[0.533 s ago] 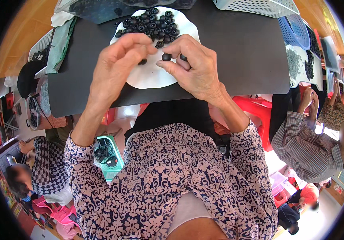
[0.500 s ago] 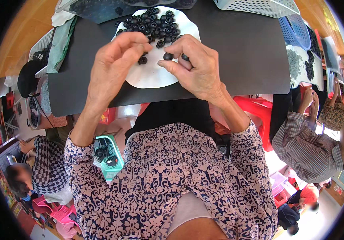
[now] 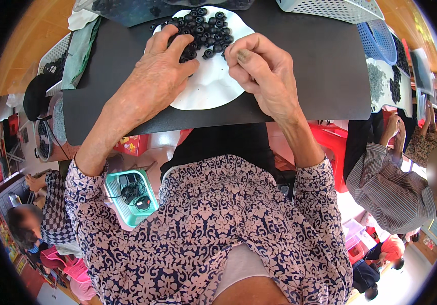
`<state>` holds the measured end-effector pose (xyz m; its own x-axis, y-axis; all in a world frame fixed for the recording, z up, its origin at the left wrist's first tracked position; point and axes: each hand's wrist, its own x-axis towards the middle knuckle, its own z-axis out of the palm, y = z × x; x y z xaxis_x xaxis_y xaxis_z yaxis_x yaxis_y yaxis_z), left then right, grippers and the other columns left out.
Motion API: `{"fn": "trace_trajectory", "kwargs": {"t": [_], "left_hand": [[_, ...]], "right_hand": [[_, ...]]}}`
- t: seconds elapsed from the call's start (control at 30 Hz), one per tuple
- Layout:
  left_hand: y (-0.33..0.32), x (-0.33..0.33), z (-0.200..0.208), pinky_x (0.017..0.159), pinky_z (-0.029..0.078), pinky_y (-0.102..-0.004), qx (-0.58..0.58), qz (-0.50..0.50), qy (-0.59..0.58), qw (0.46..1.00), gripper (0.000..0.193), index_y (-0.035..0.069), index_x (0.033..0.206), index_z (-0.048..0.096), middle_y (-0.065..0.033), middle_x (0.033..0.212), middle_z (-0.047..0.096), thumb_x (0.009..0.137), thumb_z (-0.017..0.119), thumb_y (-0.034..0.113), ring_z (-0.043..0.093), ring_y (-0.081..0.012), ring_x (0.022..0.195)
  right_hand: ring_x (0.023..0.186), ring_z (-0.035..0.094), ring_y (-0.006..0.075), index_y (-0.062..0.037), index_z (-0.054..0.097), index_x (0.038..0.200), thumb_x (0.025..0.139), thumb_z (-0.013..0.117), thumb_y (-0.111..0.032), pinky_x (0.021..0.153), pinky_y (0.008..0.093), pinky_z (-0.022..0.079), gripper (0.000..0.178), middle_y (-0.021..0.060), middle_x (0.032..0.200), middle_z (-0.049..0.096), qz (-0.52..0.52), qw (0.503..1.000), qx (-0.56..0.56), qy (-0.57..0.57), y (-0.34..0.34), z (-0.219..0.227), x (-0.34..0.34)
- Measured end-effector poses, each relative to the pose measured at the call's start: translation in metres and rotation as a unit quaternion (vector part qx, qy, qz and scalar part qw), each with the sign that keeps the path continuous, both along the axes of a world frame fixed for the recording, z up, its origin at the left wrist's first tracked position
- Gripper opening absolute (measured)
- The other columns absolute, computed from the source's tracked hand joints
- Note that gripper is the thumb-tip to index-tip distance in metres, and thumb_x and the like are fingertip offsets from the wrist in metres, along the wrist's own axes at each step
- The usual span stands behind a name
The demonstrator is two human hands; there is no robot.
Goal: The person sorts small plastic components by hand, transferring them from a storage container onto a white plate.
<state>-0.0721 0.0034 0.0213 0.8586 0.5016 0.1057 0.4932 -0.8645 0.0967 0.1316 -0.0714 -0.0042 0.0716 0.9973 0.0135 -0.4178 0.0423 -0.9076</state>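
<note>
A white plate with a wavy rim [image 3: 208, 91] lies on the dark table. Small round black pieces [image 3: 209, 38], each with a ring-like opening, are heaped on its far half. My left hand [image 3: 155, 76] reaches over the left side of this heap with its fingers apart, the fingertips down among the pieces. To the right of the plate, my right hand [image 3: 269, 71] is closed, thumb pressed against curled fingers near the rim. Whatever it holds is hidden by the fingers.
At the far edge of the dark table [image 3: 320, 76] stand a clear bin [image 3: 127, 12] and a white perforated basket [image 3: 330, 10]. A greenish cloth [image 3: 80, 56] lies at left. Beyond the right edge is a blue basket [image 3: 373, 43]. Other people sit on both sides.
My left hand has moved from above the plate's middle onto the heap, its fingers spreading. The right hand has shifted right and turned; the two black pieces seen in it before are hidden now.
</note>
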Motion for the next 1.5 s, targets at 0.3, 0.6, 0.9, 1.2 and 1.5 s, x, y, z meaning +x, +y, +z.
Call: {"fn": "trace_trajectory", "kwargs": {"t": [0.3,0.6,0.9,1.2,1.5], "left_hand": [[-0.001,0.001,-0.003,0.090,0.049,-0.0325,-0.168,-0.002,-0.172,0.971,0.023,0.003,0.107,0.063,-0.0093,0.110,0.061,0.084,0.063,0.004,0.052,-0.0245,0.115],[-0.014,0.012,-0.015,0.083,0.048,-0.0234,-0.675,0.165,-0.398,0.599,0.020,0.001,0.109,0.064,-0.0038,0.096,0.065,0.093,0.058,0.012,0.059,-0.0077,0.089],[-0.013,0.010,-0.019,0.085,0.044,-0.0232,-0.648,0.134,-0.400,0.634,0.024,0.000,0.105,0.062,-0.0026,0.097,0.063,0.095,0.056,0.021,0.057,-0.0087,0.092],[-0.028,0.054,-0.017,0.082,0.044,-0.0253,-0.511,0.079,-0.491,0.701,0.033,-0.003,0.103,0.059,-0.0066,0.099,0.061,0.100,0.036,0.021,0.056,-0.0127,0.089],[-0.041,0.074,-0.022,0.077,0.045,-0.0263,-0.509,0.094,-0.558,0.649,0.034,-0.005,0.106,0.058,-0.0083,0.095,0.060,0.100,0.040,0.024,0.056,-0.0152,0.083]], "right_hand": [[0.067,0.057,0.0045,-0.0014,0.065,0.096,0.084,0.064,-0.004,0.053,0.0192,0.042,0.013,-0.0013,0.079,0.064,-0.010,0.981,0.102,-0.162,-0.003,-0.004,-0.010],[0.065,0.056,0.0072,-0.0065,0.067,0.109,0.072,0.077,0.000,0.055,0.0225,0.045,0.039,-0.0007,0.074,0.058,-0.096,0.890,0.203,-0.396,-0.001,-0.005,-0.021],[0.064,0.058,0.0123,-0.0046,0.069,0.099,0.069,0.079,-0.003,0.056,0.0256,0.048,0.031,0.0033,0.075,0.060,-0.106,0.871,0.207,-0.433,0.000,-0.007,-0.022],[0.069,0.065,0.0210,-0.0011,0.060,0.095,0.075,0.074,-0.001,0.060,0.0307,0.052,0.025,0.0113,0.088,0.068,-0.083,0.897,0.194,-0.387,-0.001,-0.006,-0.025],[0.066,0.057,0.0094,0.0005,0.059,0.093,0.081,0.065,0.001,0.056,0.0249,0.047,0.014,0.0046,0.082,0.062,-0.100,0.926,0.156,-0.327,0.006,-0.011,-0.013]]}}
